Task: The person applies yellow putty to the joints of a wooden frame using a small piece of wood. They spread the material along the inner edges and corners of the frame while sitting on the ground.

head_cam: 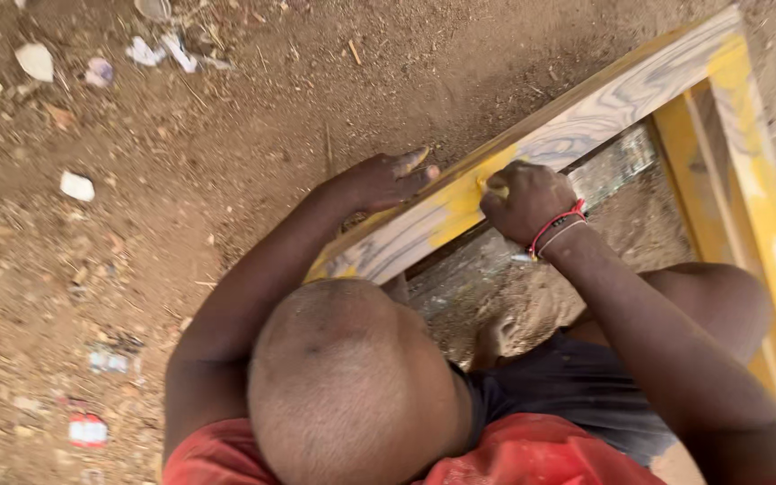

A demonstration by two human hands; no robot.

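On bare dirt ground (pixel 226 135), scattered litter (pixel 76 186) at far left. Left hand (pixel 379 180) flat on the wooden frame (pixel 586 117), fingers (pixel 415 163) spread, gripping nothing. Right hand (pixel 527 202) clenched around a small yellow piece (pixel 496 184), pressed to the rail. Frame stiff, likely heavy; best gripped along rails.

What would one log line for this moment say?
left hand: flat on wooden frame | right hand: fisted on yellow patch, item unclear | ground: dirt
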